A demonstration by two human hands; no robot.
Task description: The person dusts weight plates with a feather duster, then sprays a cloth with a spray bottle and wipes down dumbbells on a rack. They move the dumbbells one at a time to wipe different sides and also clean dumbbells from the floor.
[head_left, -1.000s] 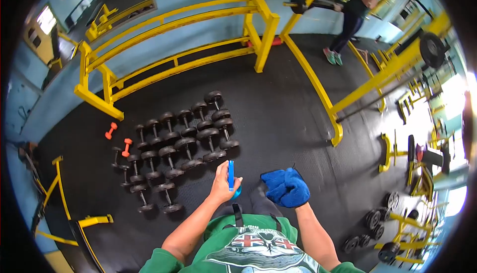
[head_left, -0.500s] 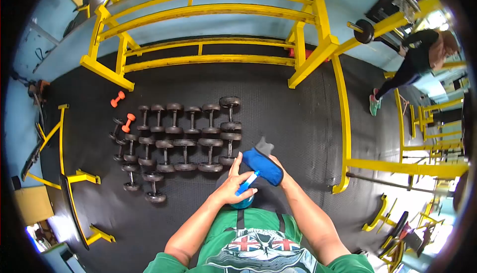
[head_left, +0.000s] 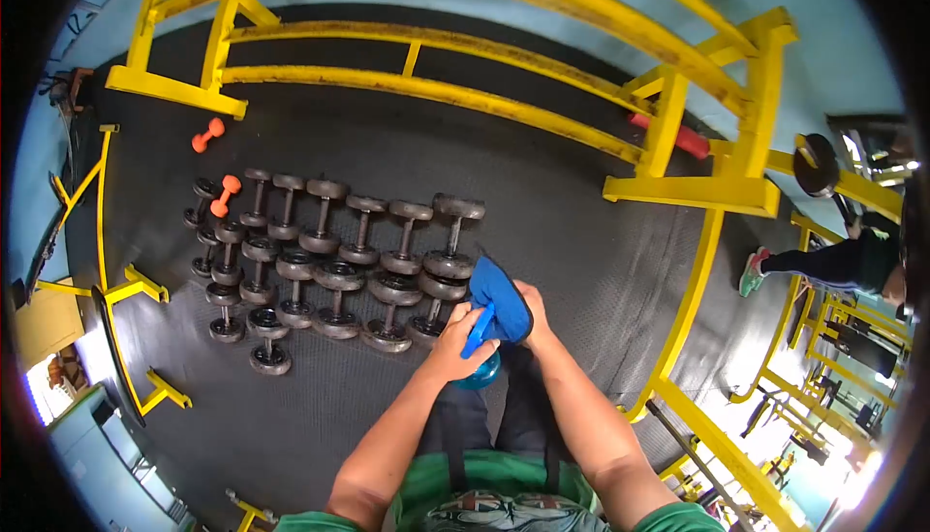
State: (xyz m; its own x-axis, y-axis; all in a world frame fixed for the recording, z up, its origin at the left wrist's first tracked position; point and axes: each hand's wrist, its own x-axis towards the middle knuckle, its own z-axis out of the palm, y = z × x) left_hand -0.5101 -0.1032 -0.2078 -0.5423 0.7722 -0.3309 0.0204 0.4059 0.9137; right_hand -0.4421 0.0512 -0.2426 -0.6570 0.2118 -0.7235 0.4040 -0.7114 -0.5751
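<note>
My left hand (head_left: 455, 346) is closed around a spray bottle with a blue head and a teal, see-through body (head_left: 480, 373). Right beside it, my right hand (head_left: 533, 317) grips a blue cloth piece with a dark edge (head_left: 502, 301); its fingers are partly behind the cloth. The spray bottle's head touches or overlaps the cloth's lower left side. Just left of both hands, on the black floor, stand rows of black dumbbells (head_left: 339, 285), the nearest (head_left: 436, 309) close to my left fingers.
A long yellow rack (head_left: 426, 91) runs along the wall ahead. Two small orange dumbbells (head_left: 226, 196) lie at the left. A yellow frame post (head_left: 693, 290) rises at the right, with a person's shoe (head_left: 752, 272) beyond it. A yellow bench frame (head_left: 111, 319) stands far left.
My view has turned, so the rack and the floor appear tilted. The cloth has become more upright, closer over the spray bottle's head. A grey flap behind the cloth no longer shows.
</note>
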